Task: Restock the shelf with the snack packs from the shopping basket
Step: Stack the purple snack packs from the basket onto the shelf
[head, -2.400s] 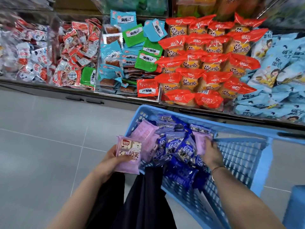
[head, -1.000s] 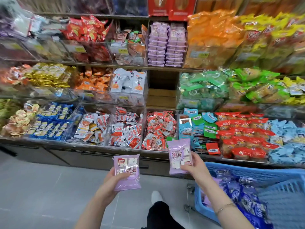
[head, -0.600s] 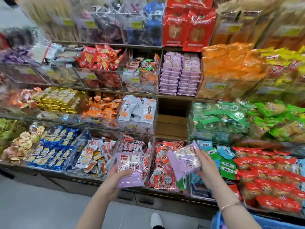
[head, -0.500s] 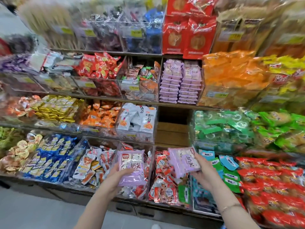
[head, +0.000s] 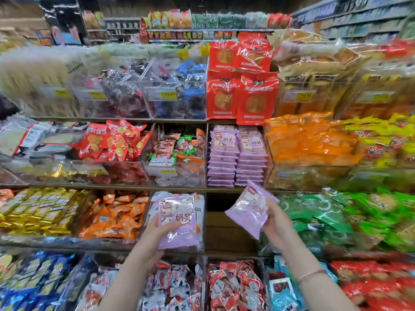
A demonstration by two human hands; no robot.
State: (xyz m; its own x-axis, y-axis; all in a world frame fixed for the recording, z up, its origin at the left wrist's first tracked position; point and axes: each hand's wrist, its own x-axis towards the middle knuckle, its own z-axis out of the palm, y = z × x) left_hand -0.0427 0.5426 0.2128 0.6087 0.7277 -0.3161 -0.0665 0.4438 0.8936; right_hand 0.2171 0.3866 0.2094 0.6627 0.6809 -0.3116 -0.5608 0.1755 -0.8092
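Left hand (head: 155, 234) grips one purple pack (head: 178, 223), right hand (head: 275, 225) a tilted pack (head: 250, 209), fingers mostly hidden behind; shelf (head: 112, 187) partly blurred.

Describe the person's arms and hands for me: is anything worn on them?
Both forearms are bare, with no sleeves in view. The left hand and the right hand have no gloves. A thin, pale chain-like bracelet circles the right wrist. Nothing shows on the left wrist. No watch or markings are visible on either arm.
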